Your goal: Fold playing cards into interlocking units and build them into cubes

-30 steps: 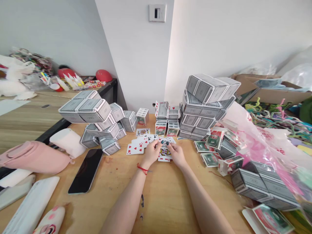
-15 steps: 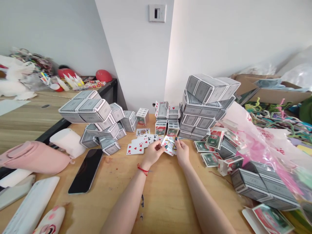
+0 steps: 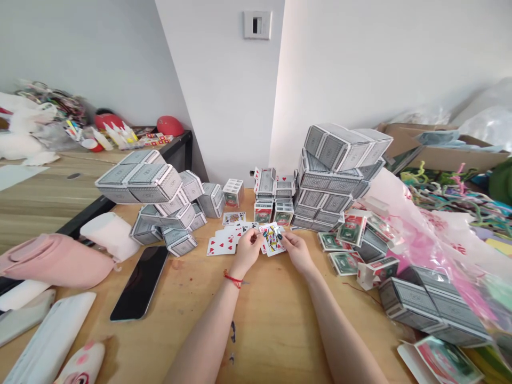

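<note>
Both my hands meet above the middle of the wooden table. My left hand pinches the left edge of a face card, which faces up with a red-marked corner. The fingertips of my right hand are closed on the same card's right side, thumb on its face. Under or behind it, more cards show at the edges. Left of my hands, several playing cards lie overlapping face up, a five of hearts in front. Beyond them lies another face card.
Block structures made of grey-backed cards stand at left and right, with card-covered boxes between. Several card boxes lie at right by pink plastic. At left are a phone and a pink pouch.
The held card has turned flatter and its face now shows clearly. My right hand has shifted slightly lower, its thumb moving onto the card. The laid-out cards stay put.
</note>
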Motion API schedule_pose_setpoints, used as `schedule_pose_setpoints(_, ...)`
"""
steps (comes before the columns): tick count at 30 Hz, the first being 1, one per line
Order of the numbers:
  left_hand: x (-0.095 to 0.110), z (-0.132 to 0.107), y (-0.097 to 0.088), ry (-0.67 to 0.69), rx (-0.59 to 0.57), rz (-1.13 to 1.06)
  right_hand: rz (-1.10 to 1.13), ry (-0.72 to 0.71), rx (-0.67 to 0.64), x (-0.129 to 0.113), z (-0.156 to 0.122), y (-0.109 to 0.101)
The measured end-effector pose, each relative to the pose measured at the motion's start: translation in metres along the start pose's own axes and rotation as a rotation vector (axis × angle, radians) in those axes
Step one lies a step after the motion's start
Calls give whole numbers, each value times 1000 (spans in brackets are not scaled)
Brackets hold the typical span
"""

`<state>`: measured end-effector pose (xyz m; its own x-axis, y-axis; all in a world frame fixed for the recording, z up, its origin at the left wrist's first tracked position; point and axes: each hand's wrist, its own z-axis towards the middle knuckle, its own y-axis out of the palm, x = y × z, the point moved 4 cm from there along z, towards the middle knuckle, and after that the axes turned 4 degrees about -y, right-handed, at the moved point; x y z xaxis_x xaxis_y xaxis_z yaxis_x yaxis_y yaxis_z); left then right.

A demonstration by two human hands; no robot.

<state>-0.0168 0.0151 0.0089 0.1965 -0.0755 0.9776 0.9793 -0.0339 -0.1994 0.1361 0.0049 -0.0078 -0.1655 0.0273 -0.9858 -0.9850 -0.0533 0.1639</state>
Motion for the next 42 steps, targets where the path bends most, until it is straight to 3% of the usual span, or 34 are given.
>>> schedule_pose_setpoints(9, -2, -3, 6, -10, -89, 34, 41, -50, 111, -1, 1, 0)
schedule_pose_setpoints(17, -8, 4, 3, -1, -37, 66, -96, -78, 85, 4, 3, -6)
schedule_pose_setpoints(28, -1, 3, 3, 1, -59, 78, -18, -17, 105, 7, 3, -4)
schedule_pose_setpoints(42, -8, 4, 4, 49, -82, 152, 44, 62, 107, 5, 2, -3)
